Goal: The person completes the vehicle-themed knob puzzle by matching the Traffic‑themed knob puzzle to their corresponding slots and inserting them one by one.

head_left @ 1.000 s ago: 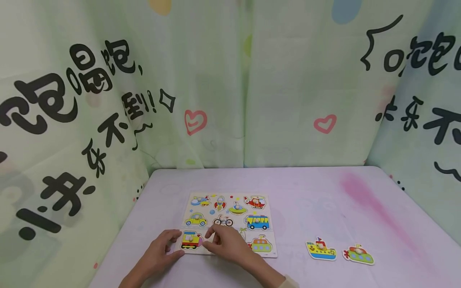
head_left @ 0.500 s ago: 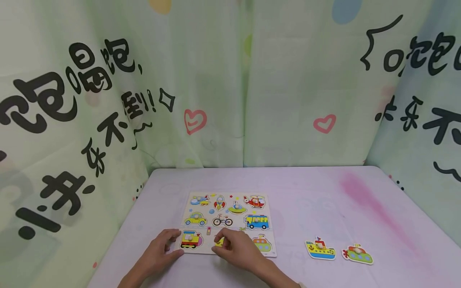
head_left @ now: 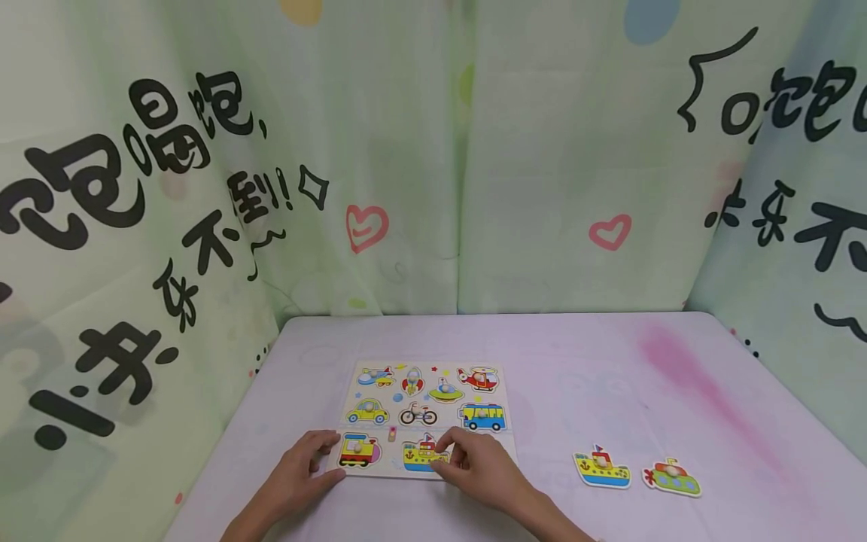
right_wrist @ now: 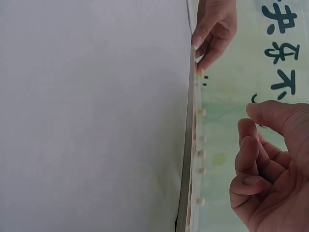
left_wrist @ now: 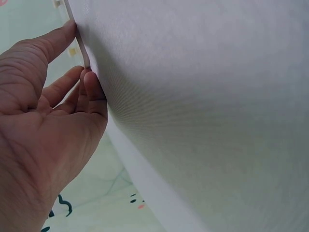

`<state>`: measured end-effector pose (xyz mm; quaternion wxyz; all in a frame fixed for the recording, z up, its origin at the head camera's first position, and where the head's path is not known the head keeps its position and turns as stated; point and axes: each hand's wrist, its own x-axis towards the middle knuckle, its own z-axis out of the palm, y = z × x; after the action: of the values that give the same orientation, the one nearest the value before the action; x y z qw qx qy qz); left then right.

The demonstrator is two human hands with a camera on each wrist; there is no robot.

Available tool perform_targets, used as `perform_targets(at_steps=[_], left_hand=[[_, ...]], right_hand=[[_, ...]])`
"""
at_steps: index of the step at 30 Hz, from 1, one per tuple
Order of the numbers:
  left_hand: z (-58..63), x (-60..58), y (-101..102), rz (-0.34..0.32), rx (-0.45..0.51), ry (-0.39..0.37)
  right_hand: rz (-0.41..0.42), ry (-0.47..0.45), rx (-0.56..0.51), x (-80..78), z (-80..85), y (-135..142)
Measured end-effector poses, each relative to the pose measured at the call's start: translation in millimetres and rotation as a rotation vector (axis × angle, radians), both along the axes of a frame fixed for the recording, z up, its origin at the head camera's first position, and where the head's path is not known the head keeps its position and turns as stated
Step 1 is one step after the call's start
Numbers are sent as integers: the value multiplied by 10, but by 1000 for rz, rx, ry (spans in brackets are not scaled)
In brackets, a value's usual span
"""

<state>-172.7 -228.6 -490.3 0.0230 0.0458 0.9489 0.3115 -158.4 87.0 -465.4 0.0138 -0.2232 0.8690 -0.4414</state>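
Observation:
A flat puzzle board (head_left: 400,474) with several colourful vehicle pictures lies on the table. My left hand (head_left: 301,467) holds its near left corner, beside the train (head_left: 359,450); in the left wrist view, thumb and fingers meet the board's edge. Over the near right part hovers my right hand (head_left: 477,467), fingertips at the right end of the yellow and blue ship picture (head_left: 417,457). In the right wrist view these fingers are loosely bent, with nothing between them. The hand hides the board's near right corner, including the submarine picture there.
To the right of the board, a loose ship piece (head_left: 602,468) and a loose green submarine piece (head_left: 672,478) lie on the table (head_left: 576,376). Small knobs (right_wrist: 202,153) stick up from the board. Patterned curtains (head_left: 542,188) surround the table's back and sides.
My right hand has moved rightward across the near row of the board, from beside the train, uncovering most of the ship picture. My left hand stays at the corner.

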Motion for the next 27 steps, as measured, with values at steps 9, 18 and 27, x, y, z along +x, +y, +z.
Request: perform_targets(at_steps=[9, 18, 27], left_hand=[[-1, 1, 4, 1, -3, -4], [28, 1, 19, 0, 2, -14], [22, 5, 11, -2, 8, -3]], right_hand=[[-69, 2, 8, 13, -53, 266], [-141, -27, 1, 30, -81, 566], [-222, -54, 73, 55, -84, 767]])
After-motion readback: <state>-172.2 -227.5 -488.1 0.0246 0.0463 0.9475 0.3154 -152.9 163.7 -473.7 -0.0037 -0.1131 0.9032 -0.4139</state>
